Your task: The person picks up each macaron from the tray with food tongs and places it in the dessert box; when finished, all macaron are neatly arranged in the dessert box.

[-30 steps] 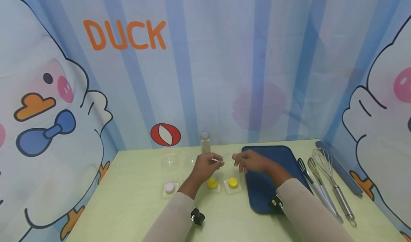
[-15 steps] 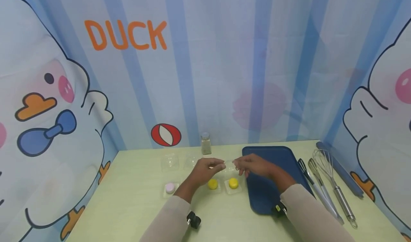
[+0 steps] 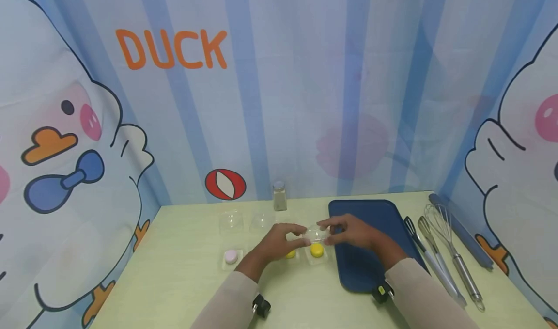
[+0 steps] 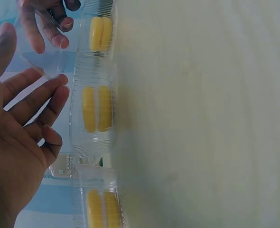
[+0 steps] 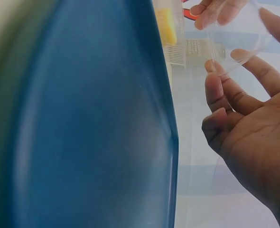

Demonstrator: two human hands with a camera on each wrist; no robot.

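Between my two hands is a clear plastic lid (image 3: 316,233). My left hand (image 3: 279,242) pinches its left edge and my right hand (image 3: 351,233) pinches its right edge. In the head view the lid is just behind and above a yellow macaron (image 3: 317,250) on a clear square base. Another yellow macaron (image 3: 290,254) is partly behind my left hand. Further left, a pink macaron (image 3: 231,257) rests on its own base. The left wrist view shows several yellow macarons (image 4: 97,109) edge-on in clear plastic.
Two clear lids (image 3: 231,221) lie behind the macarons. A seasoning jar (image 3: 279,196) stands at the table's back. Right of my hands lies a blue tray (image 3: 364,268), then a whisk (image 3: 457,251), other metal utensils and a bluish-grey bar (image 3: 464,232).
My hands were apart, with a thin clear or whitish piece at the left fingers. They have come down and forward-facing edges now meet my fingers on both sides of the lid, nearer the yellow macaron.
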